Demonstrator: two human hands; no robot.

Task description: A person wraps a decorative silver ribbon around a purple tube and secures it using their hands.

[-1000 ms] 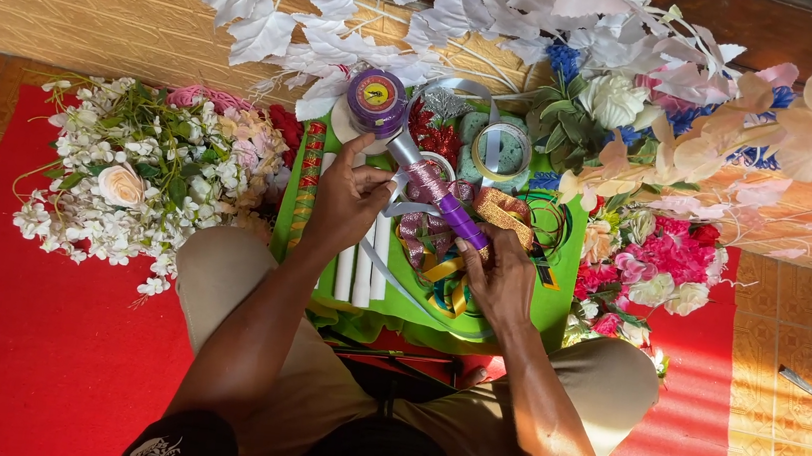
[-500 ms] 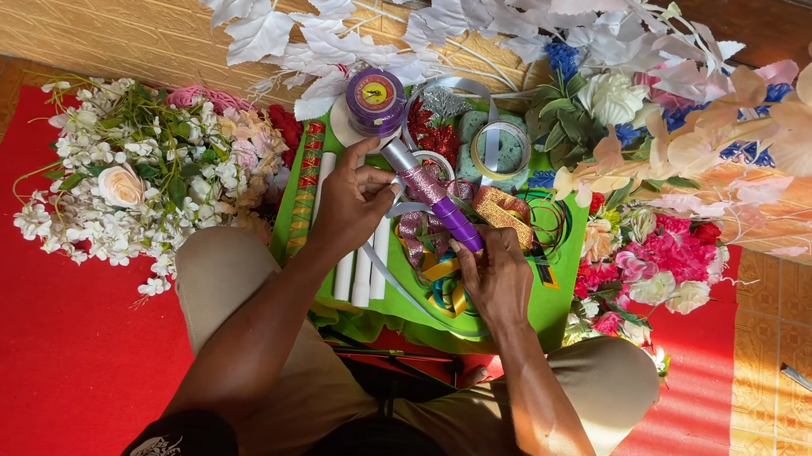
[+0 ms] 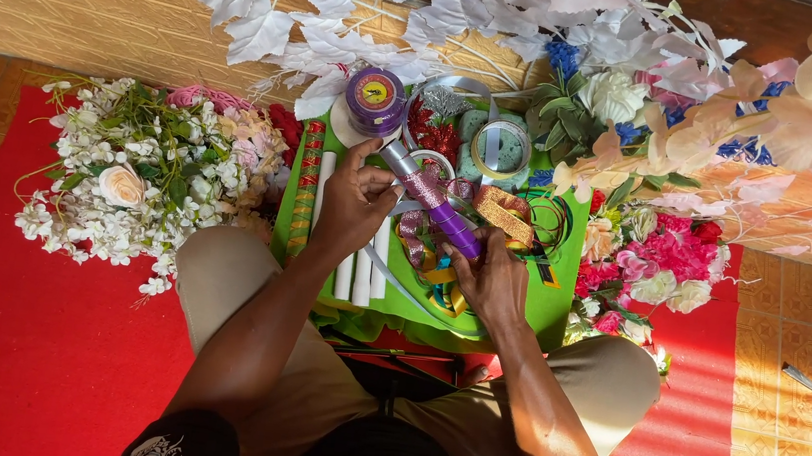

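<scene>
At the centre of the frame, the left hand (image 3: 356,205) pinches the upper end of a stick (image 3: 432,201) half wrapped in purple ribbon, while the right hand (image 3: 491,277) is closed around its lower, purple end, so the stick slants over a green tray (image 3: 553,319) cluttered with ribbon rolls. A purple spool (image 3: 375,100) sits just above the left hand, and three white tubes (image 3: 359,271) lie below it. White flowers (image 3: 136,169) fill the left of the frame on a red mat (image 3: 10,357), with pink flowers (image 3: 669,261) to the right of the tray.
</scene>
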